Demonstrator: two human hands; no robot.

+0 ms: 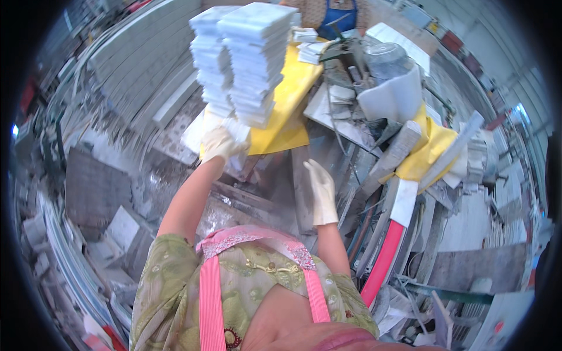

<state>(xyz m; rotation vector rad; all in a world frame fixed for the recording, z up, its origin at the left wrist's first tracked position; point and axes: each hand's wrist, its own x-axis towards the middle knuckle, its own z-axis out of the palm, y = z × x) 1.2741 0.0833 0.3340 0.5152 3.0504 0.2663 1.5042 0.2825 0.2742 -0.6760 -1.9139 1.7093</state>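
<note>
My left hand (218,145), in a cream glove, is at the near foot of two tall stacks of tiles. Its fingers are curled on the edge of a small white stone tile (237,130); blur hides the exact grip. The right-hand stack (254,52) and the left-hand stack (209,64) are of white-grey marble tiles with uneven edges. Beside them a yellow sheet (287,117) covers the bench. My right hand (321,190), gloved too, hangs apart from the bench with its fingers stretched out and nothing in it.
Right of the yellow sheet stands a machine with a grey rounded motor (386,61) and a pale curved guard (393,96). Another yellow cloth (430,143) drapes over its side. A co-worker in a blue apron (338,20) is at the far end. Stone slabs (140,61) line the left.
</note>
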